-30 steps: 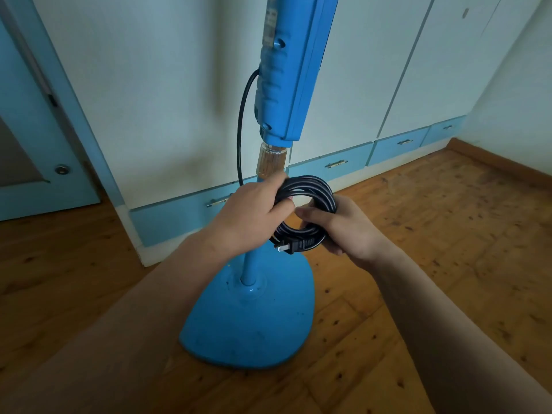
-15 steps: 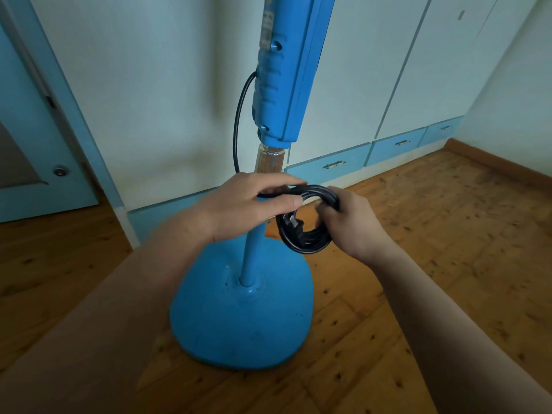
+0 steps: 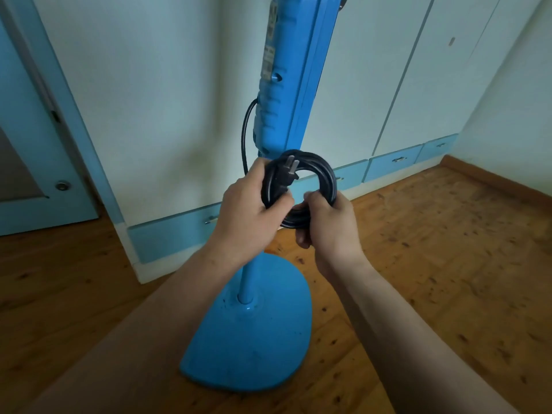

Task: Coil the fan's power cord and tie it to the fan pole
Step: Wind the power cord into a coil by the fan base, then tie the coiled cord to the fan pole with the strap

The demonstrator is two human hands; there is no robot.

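Both hands on the coiled black power cord?
— Confirmed. Left hand fingers clamped round its left side, beside the black two-pin plug; right hand fingers clamped on the lower loops. Coil held in front of the blue fan pole

A wooden floor with dark spots lies under tall white cabinet doors, below them runs a row of blue drawers with small metal handles, a blue door stands at the left, and a wooden skirting board follows the right wall.
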